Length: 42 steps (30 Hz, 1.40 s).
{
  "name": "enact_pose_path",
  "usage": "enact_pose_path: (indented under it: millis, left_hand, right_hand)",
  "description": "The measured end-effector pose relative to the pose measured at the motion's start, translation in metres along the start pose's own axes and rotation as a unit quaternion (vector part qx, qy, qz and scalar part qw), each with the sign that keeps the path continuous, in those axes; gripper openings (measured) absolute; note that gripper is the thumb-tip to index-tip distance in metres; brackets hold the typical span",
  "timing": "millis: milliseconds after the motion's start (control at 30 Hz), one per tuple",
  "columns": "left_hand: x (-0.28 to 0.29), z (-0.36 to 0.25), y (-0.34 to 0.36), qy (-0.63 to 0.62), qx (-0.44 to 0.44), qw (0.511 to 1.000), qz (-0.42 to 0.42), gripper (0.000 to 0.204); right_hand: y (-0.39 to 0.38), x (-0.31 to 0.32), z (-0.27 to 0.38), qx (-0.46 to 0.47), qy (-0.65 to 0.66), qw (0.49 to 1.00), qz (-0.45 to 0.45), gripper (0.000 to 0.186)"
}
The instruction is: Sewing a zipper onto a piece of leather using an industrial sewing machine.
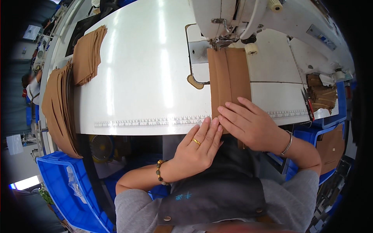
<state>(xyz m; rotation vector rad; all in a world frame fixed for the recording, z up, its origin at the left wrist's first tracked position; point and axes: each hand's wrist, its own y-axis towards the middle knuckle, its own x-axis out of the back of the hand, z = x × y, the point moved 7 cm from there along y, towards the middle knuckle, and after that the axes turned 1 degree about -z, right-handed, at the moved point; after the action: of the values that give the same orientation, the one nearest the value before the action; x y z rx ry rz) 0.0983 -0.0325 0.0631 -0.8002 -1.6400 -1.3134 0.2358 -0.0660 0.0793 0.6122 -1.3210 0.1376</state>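
Note:
A long brown fabric piece (239,73) with a lengthwise seam or fold lies on the white sewing table, its far end under the presser foot (223,42) of the sewing machine (268,19). My right hand (248,126) rests flat on its near part, fingers stretched toward the left. At the table's front edge, my left hand (199,145) has its fingers extended, with the tips at the fabric's near left edge. The fingertips of both hands almost meet. Below the right hand, a bit of the fabric's near end hangs over the edge.
Brown fabric pieces are stacked at the left, one pile (89,56) on the table, another (58,110) draping over its edge. A printed ruler (155,122) runs along the front. Scissors (308,104) lie at right near more brown pieces (321,93). Blue bins (70,186) stand below.

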Motion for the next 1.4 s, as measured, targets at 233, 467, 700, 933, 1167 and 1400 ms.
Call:
enact_pose_path:
  millis: [233, 467, 700, 933, 1167, 1400]
  left_hand:
    - [0.013, 0.009, 0.005, -0.047, -0.017, 0.999, -0.011, 0.039]
    - [-0.011, 0.060, 0.062, -0.071, -0.016, 0.996, 0.043, 0.051]
    - [-0.038, 0.117, 0.111, -0.001, 0.007, 0.999, 0.051, 0.071]
    - [-0.032, 0.111, 0.099, -0.031, 0.014, 0.998, 0.055, 0.094]
    - [-0.028, 0.102, 0.095, -0.026, 0.027, 0.997, 0.072, 0.094]
    - [-0.027, 0.103, 0.095, -0.044, 0.027, 0.996, 0.078, 0.090]
  right_hand:
    - [-0.015, -0.002, 0.022, -0.004, -0.038, 0.999, 0.017, 0.039]
    - [-0.015, -0.004, 0.030, 0.007, -0.063, 0.998, 0.016, 0.039]
    - [-0.006, 0.005, 0.027, 0.002, -0.032, 0.999, 0.034, 0.037]
    - [0.027, 0.039, -0.029, -0.035, 0.136, 0.989, 0.042, 0.027]
    - [0.051, 0.022, -0.070, 0.083, -0.088, 0.978, -0.171, 0.029]
    - [0.044, 0.008, -0.073, 0.007, 0.019, 0.997, -0.078, 0.028]
